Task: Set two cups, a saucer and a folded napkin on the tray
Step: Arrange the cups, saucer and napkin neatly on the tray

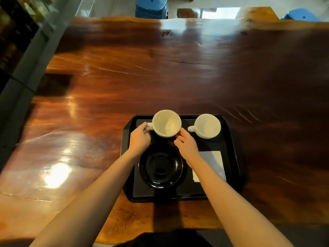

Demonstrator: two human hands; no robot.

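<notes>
A black tray (233,139) lies on the wooden table near its front edge. At the tray's far left stands a white cup (167,123), handle pointing left. My left hand (139,139) pinches that handle, and my right hand (187,145) touches the cup's right side with its fingertips. A second white cup (207,126) stands at the far right of the tray, untouched. A black saucer (160,166) sits on the tray's near left part, between my forearms. A folded white napkin (214,163) lies on the near right part, partly hidden by my right forearm.
The glossy wooden table (124,77) stretches far beyond the tray. Blue stools (151,6) stand past its far edge, another blue stool (300,15) at the right. A dark shelf (14,32) runs along the left side.
</notes>
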